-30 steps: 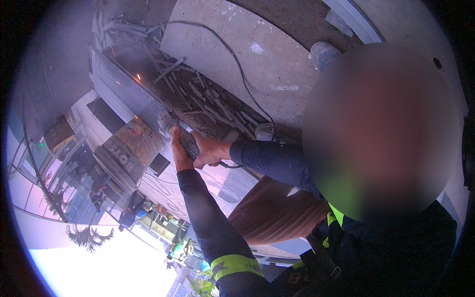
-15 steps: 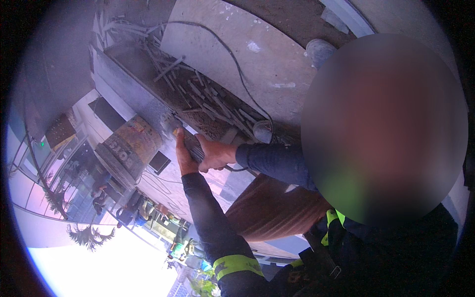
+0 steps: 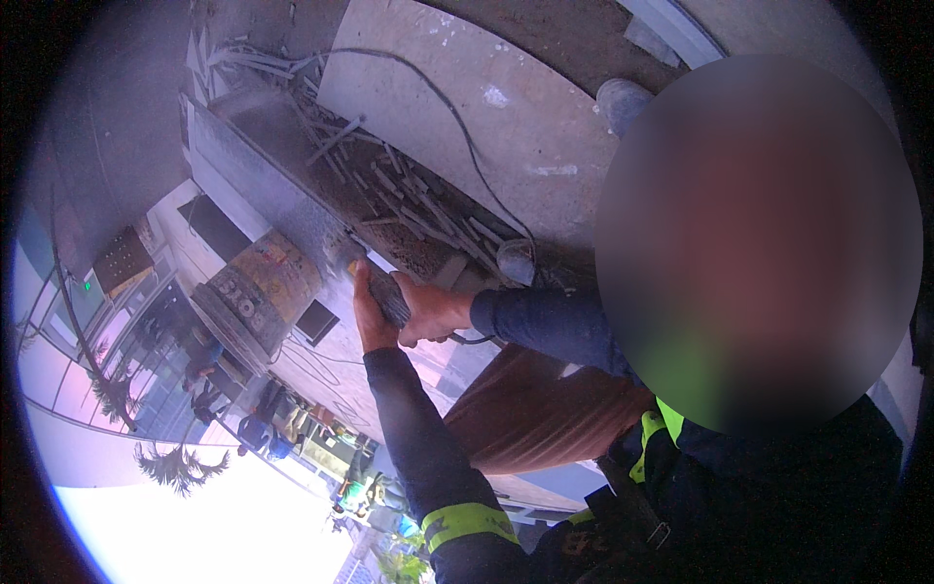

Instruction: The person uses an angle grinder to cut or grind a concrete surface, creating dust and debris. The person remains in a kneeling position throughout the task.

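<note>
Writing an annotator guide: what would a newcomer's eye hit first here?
The glaring white sky at lower left, and the big blurred oval at right. Near the centre, both hands grip a tool; a bucket shows left of them.

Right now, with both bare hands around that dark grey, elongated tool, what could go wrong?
The ungloved, bare hands might get hurt if the dark grey, elongated tool slips. The long, dark, flexible cable could snag among the scattered, thin grey strips. The tool's far end looks blurred, perhaps by dust, so contact there may be misjudged.
</note>
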`<control>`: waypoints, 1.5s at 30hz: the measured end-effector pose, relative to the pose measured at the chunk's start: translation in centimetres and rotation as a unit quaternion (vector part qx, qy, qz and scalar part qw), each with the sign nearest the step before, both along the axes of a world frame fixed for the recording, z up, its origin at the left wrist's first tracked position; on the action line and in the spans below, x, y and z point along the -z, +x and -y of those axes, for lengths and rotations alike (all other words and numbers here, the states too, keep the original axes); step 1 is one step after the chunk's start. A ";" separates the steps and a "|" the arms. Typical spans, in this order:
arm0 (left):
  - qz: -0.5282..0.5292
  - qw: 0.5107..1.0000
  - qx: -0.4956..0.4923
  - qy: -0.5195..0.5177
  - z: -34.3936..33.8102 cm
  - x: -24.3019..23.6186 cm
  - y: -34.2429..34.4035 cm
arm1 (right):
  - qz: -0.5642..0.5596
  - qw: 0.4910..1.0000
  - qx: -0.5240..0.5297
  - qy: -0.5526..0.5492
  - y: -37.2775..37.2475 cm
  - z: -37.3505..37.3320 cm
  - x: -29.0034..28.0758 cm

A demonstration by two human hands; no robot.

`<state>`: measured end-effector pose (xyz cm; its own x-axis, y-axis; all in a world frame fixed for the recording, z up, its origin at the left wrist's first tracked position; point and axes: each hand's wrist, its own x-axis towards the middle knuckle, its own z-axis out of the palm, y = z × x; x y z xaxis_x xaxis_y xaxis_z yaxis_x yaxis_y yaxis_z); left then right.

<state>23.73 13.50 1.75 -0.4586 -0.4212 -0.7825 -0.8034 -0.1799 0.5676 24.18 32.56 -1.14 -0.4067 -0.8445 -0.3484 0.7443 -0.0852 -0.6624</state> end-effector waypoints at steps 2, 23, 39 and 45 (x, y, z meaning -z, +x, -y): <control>0.005 1.000 -0.004 0.006 0.0 0.0 0.1 | -0.001 1.000 -0.003 0.005 0.2 0.1 0.1; 0.017 1.000 0.001 -0.005 0.7 0.0 -2.7 | 0.010 1.000 0.013 -0.020 -2.4 1.2 0.8; 0.007 0.999 0.026 -0.018 1.1 0.1 -3.8 | 0.041 0.998 0.029 -0.027 -3.1 3.1 1.8; 0.037 0.999 0.007 -0.031 1.1 0.2 -3.5 | 0.047 0.998 0.024 -0.038 -2.9 2.0 1.5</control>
<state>20.23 12.43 1.56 -0.4072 -0.4638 -0.7868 -0.8453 -0.1348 0.5170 21.30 30.51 -2.66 -0.4164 -0.8499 -0.3228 0.7968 -0.1702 -0.5797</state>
